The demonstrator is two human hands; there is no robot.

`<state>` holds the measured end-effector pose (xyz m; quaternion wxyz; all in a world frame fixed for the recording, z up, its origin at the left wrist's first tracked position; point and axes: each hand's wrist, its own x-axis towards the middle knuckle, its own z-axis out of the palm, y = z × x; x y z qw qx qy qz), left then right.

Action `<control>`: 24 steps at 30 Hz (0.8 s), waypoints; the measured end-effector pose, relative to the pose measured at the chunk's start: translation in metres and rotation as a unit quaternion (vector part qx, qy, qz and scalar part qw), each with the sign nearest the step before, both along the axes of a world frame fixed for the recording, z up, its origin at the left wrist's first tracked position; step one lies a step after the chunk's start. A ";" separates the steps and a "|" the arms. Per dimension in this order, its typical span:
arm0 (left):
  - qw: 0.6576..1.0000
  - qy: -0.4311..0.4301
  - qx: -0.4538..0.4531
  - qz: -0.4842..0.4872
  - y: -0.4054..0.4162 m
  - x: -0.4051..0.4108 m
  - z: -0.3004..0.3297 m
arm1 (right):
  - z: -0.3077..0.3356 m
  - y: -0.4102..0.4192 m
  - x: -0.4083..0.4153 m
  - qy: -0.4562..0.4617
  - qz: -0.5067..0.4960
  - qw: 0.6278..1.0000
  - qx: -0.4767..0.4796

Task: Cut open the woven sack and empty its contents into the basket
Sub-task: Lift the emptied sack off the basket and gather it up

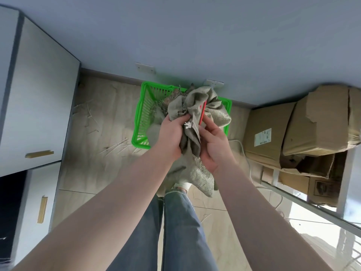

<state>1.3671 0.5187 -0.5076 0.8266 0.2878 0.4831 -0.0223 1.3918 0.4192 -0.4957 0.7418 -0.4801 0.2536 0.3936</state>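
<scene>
Pale wood-look floor (101, 118) against a grey-blue wall (195, 36), scattered with dry straw.

Woven sack (201, 106): coarse grey-green weave, crumpled and bunched, held up over the basket; its lower end hangs slack below the hands, with a white string knot and a frayed edge at the gathered neck.

Left hand (172, 137): fingers curled round the bunched neck of the sack, gripping it from the left.

Right hand (213, 145): fingers curled on the sack from the right, thumb and fingertips also pinching a slim red cutter (202, 112) that lies against the cloth, pointing upward.

Basket (142, 118): bright green plastic, rectangular, slatted walls, on the floor directly under and beyond the sack; holds straw and brownish clumps.

Surroundings: white cabinets (39, 94) with wooden handles at left; battered cardboard boxes (293, 130) at right; jeans legs (175, 231) below.
</scene>
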 end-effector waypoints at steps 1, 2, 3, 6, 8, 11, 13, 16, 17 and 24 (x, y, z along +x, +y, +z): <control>1.000 0.001 -0.009 0.013 -0.001 0.001 0.000 | 0.000 0.001 -0.002 -0.005 -0.002 1.000 -0.016; 1.000 0.005 -0.014 0.025 -0.003 0.001 0.001 | -0.001 0.002 -0.005 -0.012 0.001 0.999 -0.033; 0.999 0.013 -0.019 0.038 -0.004 0.001 0.000 | -0.001 0.003 -0.008 -0.023 0.009 0.998 -0.051; 0.996 0.034 -0.039 0.075 -0.007 -0.001 0.002 | -0.003 0.003 -0.013 -0.051 0.042 0.994 -0.082; 0.995 0.047 -0.037 0.084 -0.007 -0.001 0.002 | -0.004 0.003 -0.012 -0.062 0.047 0.993 -0.092; 0.997 0.035 0.000 0.072 -0.013 0.001 0.002 | 0.000 0.010 -0.008 -0.052 0.031 0.992 -0.108; 0.999 0.014 0.034 0.028 -0.025 0.004 0.005 | 0.004 0.017 -0.005 -0.056 0.050 0.987 -0.141; 0.992 0.006 0.043 -0.118 -0.039 -0.005 0.014 | 0.007 0.011 0.008 -0.067 0.069 0.971 -0.220; 0.988 -0.016 0.006 -0.151 -0.036 -0.010 0.012 | 0.009 0.004 0.016 -0.062 0.077 0.966 -0.238; 0.949 0.014 0.149 -0.278 0.019 0.005 -0.003 | 0.046 -0.053 0.054 -0.060 0.048 0.971 -0.226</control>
